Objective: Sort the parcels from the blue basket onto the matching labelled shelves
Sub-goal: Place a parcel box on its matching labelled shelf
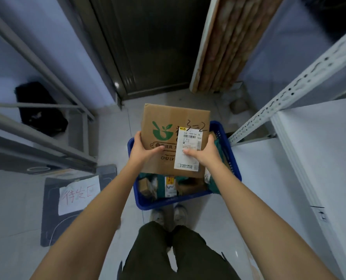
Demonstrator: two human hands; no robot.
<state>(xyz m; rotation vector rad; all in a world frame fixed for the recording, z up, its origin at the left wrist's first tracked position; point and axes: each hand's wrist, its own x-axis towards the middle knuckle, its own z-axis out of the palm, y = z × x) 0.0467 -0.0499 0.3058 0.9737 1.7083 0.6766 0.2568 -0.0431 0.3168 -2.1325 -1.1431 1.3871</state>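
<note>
I hold a brown box (169, 136) with my left hand (143, 152) and my right hand (203, 153), just above the blue basket (231, 164). More parcels (168, 185) lie in the basket. My shoes (169, 216) stand just behind it.

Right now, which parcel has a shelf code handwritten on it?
The large cardboard box held up in both hands, left hand and right hand: "3-2" is penned beside its white shipping label. The smaller parcels in the blue basket show none.
</note>
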